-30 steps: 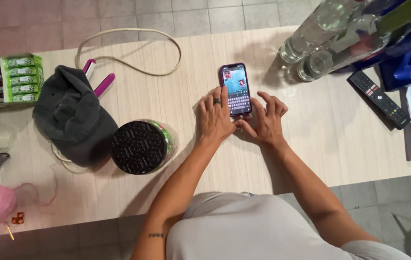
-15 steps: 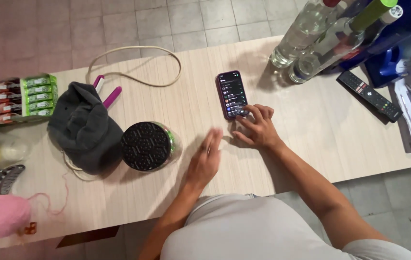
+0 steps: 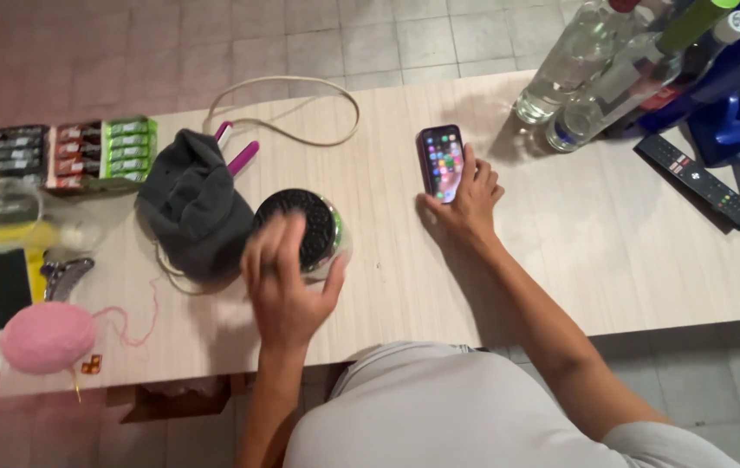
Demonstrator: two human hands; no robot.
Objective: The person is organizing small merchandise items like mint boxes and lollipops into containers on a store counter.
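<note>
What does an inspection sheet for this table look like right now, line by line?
Surface: pale wooden table, crowded at the left end.
Things in hand: phone lit, flat; round container of dark cookies.
Clutter: grey cap, pink yarn ball, snack bars, bottles, remote.
Hands: right hand on phone; left hand open over cookies, blurred.
Cables: beige cord looped.
Surroundings: tiled floor.

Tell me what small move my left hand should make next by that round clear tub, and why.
Probably lower the left hand onto the round tub of dark cookies and close the fingers around its rim. The hand hangs open and blurred just over the tub's near edge, not visibly gripping it, while the right hand rests on the phone.
</note>
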